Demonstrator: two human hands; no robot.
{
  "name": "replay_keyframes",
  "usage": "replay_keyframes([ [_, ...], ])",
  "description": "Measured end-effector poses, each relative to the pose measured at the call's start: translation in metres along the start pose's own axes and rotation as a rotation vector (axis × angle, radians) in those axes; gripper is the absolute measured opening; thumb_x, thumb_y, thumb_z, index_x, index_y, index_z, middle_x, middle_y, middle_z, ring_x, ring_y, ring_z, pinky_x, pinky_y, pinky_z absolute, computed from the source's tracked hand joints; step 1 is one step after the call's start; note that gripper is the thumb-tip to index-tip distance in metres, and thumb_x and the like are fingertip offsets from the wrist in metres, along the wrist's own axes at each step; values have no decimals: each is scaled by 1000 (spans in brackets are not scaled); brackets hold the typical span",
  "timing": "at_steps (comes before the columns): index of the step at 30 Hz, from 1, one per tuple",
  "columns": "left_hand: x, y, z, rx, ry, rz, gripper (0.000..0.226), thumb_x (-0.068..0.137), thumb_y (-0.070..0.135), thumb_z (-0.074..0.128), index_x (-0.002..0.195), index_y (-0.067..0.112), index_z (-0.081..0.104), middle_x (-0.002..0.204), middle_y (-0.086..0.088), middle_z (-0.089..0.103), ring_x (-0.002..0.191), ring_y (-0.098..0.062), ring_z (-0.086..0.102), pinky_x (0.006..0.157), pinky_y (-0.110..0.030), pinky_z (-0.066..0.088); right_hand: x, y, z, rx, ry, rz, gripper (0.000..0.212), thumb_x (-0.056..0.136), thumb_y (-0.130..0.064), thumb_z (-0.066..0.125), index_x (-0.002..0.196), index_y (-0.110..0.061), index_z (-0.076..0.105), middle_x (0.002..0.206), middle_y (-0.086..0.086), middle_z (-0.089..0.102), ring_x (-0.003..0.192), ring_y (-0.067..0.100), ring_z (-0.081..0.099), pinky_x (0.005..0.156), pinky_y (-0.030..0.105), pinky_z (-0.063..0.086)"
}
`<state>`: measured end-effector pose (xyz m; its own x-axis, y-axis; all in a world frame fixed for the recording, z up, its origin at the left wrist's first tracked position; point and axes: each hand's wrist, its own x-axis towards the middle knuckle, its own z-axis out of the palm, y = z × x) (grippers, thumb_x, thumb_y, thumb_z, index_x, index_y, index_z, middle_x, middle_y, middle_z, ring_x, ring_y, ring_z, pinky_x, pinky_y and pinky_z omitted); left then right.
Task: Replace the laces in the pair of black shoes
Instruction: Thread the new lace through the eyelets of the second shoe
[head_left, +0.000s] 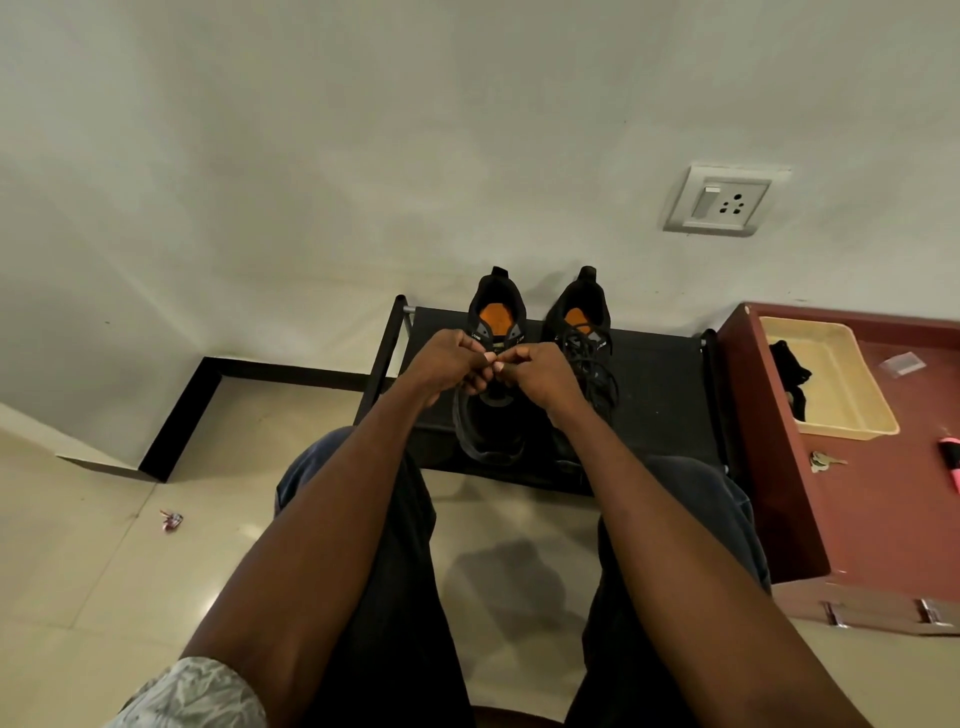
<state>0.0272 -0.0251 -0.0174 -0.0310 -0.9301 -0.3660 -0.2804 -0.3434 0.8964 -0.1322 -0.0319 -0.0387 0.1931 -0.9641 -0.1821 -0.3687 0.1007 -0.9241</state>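
Note:
Two black shoes with orange insoles stand side by side on a low black rack (660, 395), heels to the wall. My left hand (451, 366) and my right hand (540, 376) meet over the tongue of the left shoe (496, 317), fingertips pinched together on its black lace. The lace (462, 431) hangs in a long loop down past the toe. My hands hide the eyelets of this shoe. The right shoe (584, 322) stands untouched, with black lace lying loose and tangled across its front.
A reddish-brown cabinet (883, 519) stands at the right, bearing a cream tray (852, 410) with a black item in it, keys (826, 461) and a pink object (950, 457). A wall socket (724, 200) is above. A small wrapper (171, 519) lies on the tiled floor at left.

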Motion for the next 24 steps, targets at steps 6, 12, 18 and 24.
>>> replay_keyframes([
  [6, 9, 3, -1, 32, -9, 23, 7, 97, 11, 60, 101, 6, 56, 74, -8, 66, 57, -15, 59, 52, -26, 49, 7, 2, 0, 134, 0, 18, 12, 90, -8, 70, 99, -6, 78, 84, 15, 74, 69, 15, 60, 66, 26, 49],
  [12, 29, -11, 8, 60, 251, -109, 16, 100, 6, 46, 91, 6, 60, 79, -9, 62, 63, -15, 56, 55, -26, 45, 17, 16, 9, -243, 226, -10, 28, 84, -15, 62, 59, -3, 58, 56, 11, 58, 51, 27, 53, 51, 39, 44],
  [18, 40, -21, 11, 17, 232, -186, 13, 92, 5, 55, 97, 13, 64, 95, -8, 65, 72, -15, 62, 58, -25, 51, 17, 22, 20, -403, 249, -74, 32, 86, -19, 60, 58, -8, 49, 55, 5, 47, 49, 19, 43, 47, 31, 29],
  [24, 48, -34, 13, 1, 268, -203, 13, 91, 2, 59, 92, -1, 72, 93, -15, 73, 84, -28, 71, 75, -38, 60, 28, 30, 18, -293, 160, -19, 25, 87, -12, 60, 64, -2, 65, 62, 9, 64, 56, 22, 57, 53, 37, 45],
])
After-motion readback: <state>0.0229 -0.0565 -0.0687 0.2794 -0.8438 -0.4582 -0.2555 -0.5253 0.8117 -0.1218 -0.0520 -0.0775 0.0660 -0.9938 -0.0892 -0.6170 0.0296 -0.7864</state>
